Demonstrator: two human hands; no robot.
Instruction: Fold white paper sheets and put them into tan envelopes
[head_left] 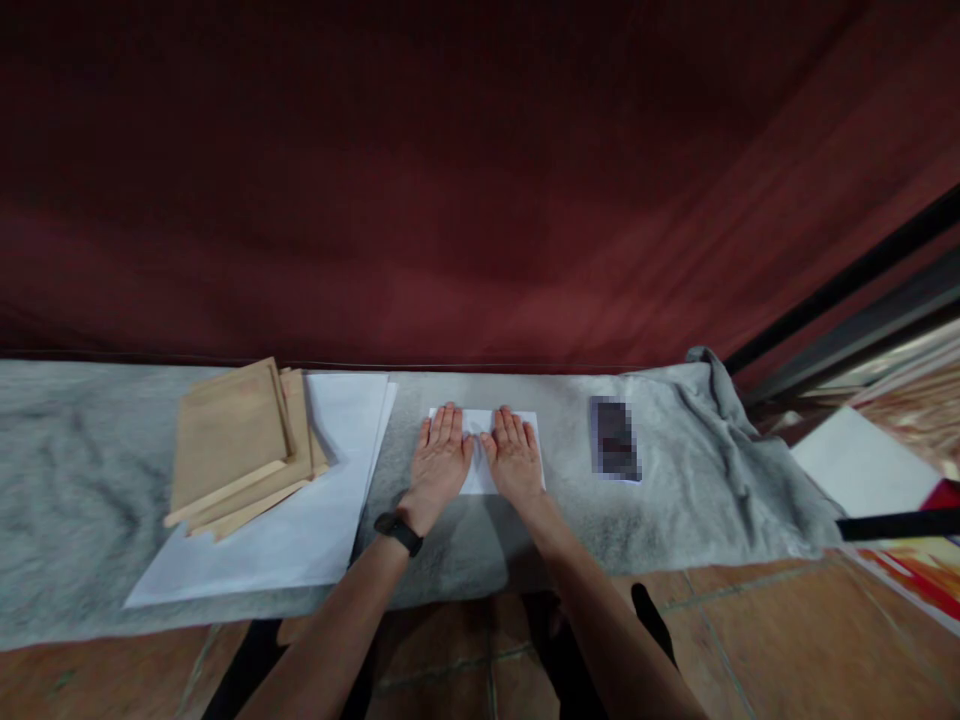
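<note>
Left hand (441, 455), right hand (515, 460) (palms down) on white paper (478, 480), brown envelopes (229, 425) atop larger sheets (300, 550)

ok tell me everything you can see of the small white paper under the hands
The small white paper looks plain and smooth, roughly rectangular, its longer side running left to right. It lies flat on the gray cloth, right of the larger white sheets. The left hand and right hand rest palm down on it, one toward each side, covering much of it; a strip shows between them. Whether it is folded or layered cannot be told.
</note>
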